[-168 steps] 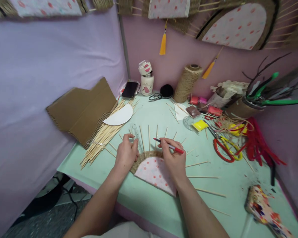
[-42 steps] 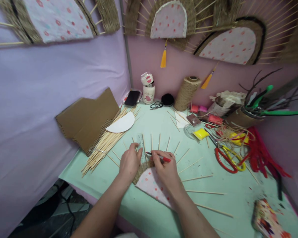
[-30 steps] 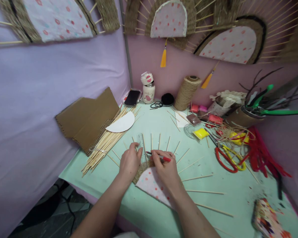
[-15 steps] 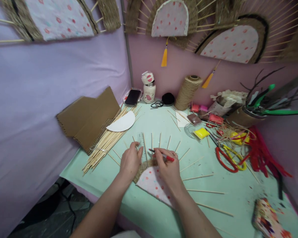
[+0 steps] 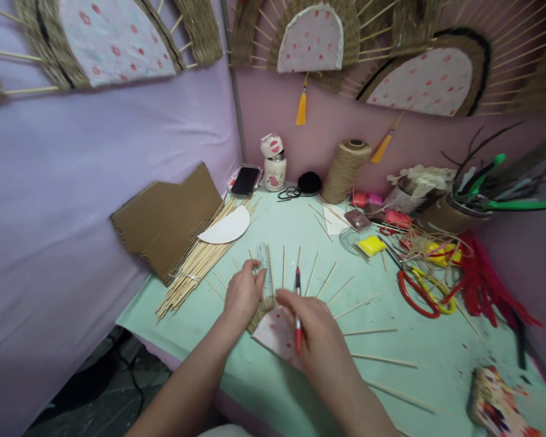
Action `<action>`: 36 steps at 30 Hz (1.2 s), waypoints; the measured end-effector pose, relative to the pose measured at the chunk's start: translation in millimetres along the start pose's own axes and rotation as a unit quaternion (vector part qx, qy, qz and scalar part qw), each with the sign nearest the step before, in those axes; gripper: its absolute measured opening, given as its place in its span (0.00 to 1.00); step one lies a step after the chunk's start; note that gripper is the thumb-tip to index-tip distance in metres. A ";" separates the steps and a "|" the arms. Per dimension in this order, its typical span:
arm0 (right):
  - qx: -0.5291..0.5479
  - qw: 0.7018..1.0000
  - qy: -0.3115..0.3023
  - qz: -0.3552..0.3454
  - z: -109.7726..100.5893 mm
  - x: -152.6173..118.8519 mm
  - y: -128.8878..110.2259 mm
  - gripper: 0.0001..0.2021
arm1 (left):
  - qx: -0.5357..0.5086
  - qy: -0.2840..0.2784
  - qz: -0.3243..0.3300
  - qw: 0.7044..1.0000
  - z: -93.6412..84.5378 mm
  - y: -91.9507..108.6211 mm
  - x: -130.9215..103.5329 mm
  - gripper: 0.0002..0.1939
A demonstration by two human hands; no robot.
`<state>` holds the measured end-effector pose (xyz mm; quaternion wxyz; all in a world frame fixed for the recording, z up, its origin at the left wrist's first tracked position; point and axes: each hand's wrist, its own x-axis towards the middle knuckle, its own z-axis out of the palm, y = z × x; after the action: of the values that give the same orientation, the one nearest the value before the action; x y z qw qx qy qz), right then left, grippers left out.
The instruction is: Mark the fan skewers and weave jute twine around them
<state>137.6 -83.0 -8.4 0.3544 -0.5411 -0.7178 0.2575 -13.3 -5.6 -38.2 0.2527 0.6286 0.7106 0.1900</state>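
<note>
My left hand [image 5: 241,294] pinches a clear ruler [image 5: 267,282], which lies along one of the thin wooden sticks. These sticks [image 5: 326,279] fan out from a half-round piece [image 5: 275,335] with pink-dotted white cloth and a woven twine border. My right hand [image 5: 321,331] grips a red pen [image 5: 298,303] above that piece. The pen stands nearly upright in view, its tip end pointing away from me and apart from the ruler. Part of the cloth and border is hidden behind my right hand.
A bundle of sticks [image 5: 179,290] with a white half-disc [image 5: 227,226] on it lies left, beside cardboard [image 5: 164,212]. Behind stand a bottle [image 5: 274,170] and a twine spool [image 5: 346,173]. Scissors [image 5: 416,294] lie right; a patterned case [image 5: 495,400] is near the front right.
My right hand has drawn back toward me from the sticks. The pen has swung from lying sideways to pointing away. My left hand stays at the ruler; the whole view has shifted slightly.
</note>
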 end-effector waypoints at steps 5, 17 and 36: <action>-0.162 0.983 -0.073 -0.051 21.9 -35.3 0.4 0.23 | -0.035 0.000 -0.003 0.999 -1.9 2.3 0.6 0.18; -0.207 0.977 -0.049 -0.018 28.1 -30.7 21.6 0.17 | -0.122 0.065 0.018 0.990 -23.6 13.7 5.1 0.18; 0.005 0.993 0.110 0.035 5.2 18.5 8.3 0.13 | -0.036 -0.050 0.031 0.998 -28.6 20.0 37.9 0.16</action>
<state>135.4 -62.8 -13.7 0.4245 -0.5890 -0.6541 0.2121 -17.6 36.0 -8.1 0.3041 0.6493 0.6703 0.1915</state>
